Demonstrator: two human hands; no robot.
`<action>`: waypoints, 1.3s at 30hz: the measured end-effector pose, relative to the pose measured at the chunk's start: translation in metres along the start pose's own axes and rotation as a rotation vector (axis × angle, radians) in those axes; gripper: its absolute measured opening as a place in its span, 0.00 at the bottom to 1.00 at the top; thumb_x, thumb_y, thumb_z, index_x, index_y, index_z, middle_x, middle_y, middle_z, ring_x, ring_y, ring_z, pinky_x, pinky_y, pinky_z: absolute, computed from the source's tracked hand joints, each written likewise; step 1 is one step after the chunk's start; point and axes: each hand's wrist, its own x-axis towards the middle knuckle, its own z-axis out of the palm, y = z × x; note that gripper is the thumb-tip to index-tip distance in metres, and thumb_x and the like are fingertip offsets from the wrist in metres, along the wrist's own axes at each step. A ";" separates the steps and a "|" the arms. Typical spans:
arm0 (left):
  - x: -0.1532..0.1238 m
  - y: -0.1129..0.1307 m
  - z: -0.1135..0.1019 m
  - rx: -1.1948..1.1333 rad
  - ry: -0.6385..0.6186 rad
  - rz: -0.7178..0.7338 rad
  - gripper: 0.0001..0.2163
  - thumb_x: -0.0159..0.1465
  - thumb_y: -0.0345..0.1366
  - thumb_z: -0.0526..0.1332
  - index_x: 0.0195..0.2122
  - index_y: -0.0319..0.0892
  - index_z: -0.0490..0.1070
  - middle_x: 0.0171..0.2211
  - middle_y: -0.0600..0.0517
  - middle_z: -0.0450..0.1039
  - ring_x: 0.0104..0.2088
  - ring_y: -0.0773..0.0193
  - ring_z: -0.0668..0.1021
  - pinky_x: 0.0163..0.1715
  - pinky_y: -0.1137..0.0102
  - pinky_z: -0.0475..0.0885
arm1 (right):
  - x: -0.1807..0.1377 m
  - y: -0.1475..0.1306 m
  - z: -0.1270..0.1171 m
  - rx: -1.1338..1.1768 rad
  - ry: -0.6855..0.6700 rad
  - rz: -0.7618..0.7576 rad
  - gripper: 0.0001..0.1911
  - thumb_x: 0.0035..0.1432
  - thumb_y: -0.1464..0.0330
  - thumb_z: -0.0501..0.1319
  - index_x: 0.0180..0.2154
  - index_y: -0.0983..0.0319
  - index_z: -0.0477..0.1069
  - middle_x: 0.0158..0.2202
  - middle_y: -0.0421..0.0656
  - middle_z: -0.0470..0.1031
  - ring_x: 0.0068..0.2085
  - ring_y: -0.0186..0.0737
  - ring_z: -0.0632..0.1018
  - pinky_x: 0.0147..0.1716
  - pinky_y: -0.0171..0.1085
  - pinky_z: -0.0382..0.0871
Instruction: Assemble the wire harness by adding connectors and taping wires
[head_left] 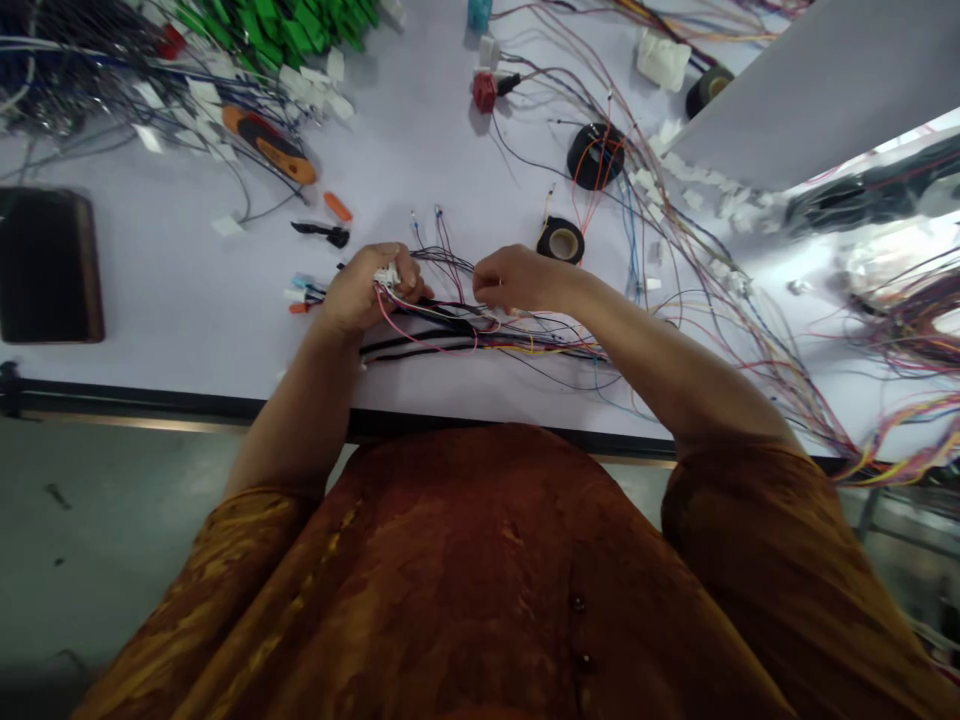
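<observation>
Between the fingers of my left hand [371, 290] is a white connector [387, 277], with pink and white wires running out of it. To its right my right hand [514, 278] is closed, thumb and fingertips together over the wires; what they pinch, if anything, is too small to make out. Beneath both hands lies a wire harness [480, 340] with black sleeved branches and loose yellow, pink and black wires. Thin wires with metal terminals [439, 212] stick out beyond the hands. Small blue and orange connectors [301, 305] lie left of my left hand.
Black tape rolls [561, 241] lie past my right hand. An orange-black tool [270, 145], a phone-like dark device [49, 265] and green connectors [285, 28] are on the left. A red connector [484, 92] lies at the back. Long wires [720, 260] cross the right side; the table edge [187, 402] is near me.
</observation>
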 end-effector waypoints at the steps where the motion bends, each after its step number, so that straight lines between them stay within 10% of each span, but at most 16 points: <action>1: 0.000 0.000 0.000 0.022 -0.034 0.015 0.19 0.59 0.48 0.68 0.19 0.42 0.67 0.15 0.56 0.58 0.18 0.68 0.68 0.35 0.64 0.75 | 0.001 0.000 0.003 -0.030 0.012 0.002 0.05 0.56 0.72 0.66 0.27 0.63 0.76 0.21 0.40 0.71 0.28 0.35 0.72 0.32 0.36 0.61; 12: 0.004 0.001 -0.001 0.034 -0.184 0.042 0.19 0.64 0.47 0.59 0.20 0.40 0.67 0.13 0.56 0.58 0.16 0.70 0.66 0.39 0.61 0.78 | 0.032 0.001 0.029 -0.286 0.077 -0.031 0.09 0.44 0.70 0.75 0.23 0.62 0.76 0.23 0.44 0.72 0.36 0.44 0.77 0.35 0.40 0.69; 21: 0.002 -0.001 -0.001 0.120 -0.069 0.033 0.14 0.61 0.35 0.62 0.18 0.44 0.69 0.15 0.55 0.61 0.18 0.67 0.68 0.31 0.65 0.76 | 0.025 0.022 -0.016 -0.231 -0.096 0.082 0.10 0.51 0.71 0.71 0.21 0.67 0.76 0.15 0.34 0.66 0.25 0.28 0.74 0.35 0.37 0.68; 28: 0.005 -0.002 0.003 -0.026 -0.057 -0.001 0.21 0.67 0.48 0.55 0.19 0.43 0.68 0.14 0.55 0.54 0.16 0.69 0.63 0.25 0.68 0.72 | -0.021 0.020 -0.063 0.166 0.033 0.145 0.09 0.54 0.67 0.69 0.33 0.69 0.81 0.22 0.38 0.76 0.26 0.26 0.76 0.32 0.33 0.68; 33: 0.004 0.003 0.011 -0.106 0.039 0.066 0.26 0.67 0.59 0.54 0.22 0.42 0.70 0.17 0.54 0.58 0.17 0.70 0.61 0.18 0.73 0.62 | -0.010 0.020 -0.028 0.698 0.348 0.014 0.15 0.55 0.57 0.69 0.34 0.62 0.77 0.31 0.41 0.79 0.32 0.32 0.80 0.35 0.36 0.74; 39: -0.001 0.020 0.009 -0.254 0.126 0.030 0.11 0.66 0.45 0.64 0.38 0.41 0.77 0.29 0.51 0.72 0.21 0.73 0.67 0.19 0.78 0.64 | 0.025 -0.022 0.025 0.842 0.598 -0.078 0.21 0.67 0.48 0.54 0.38 0.59 0.66 0.37 0.44 0.78 0.33 0.31 0.77 0.31 0.32 0.73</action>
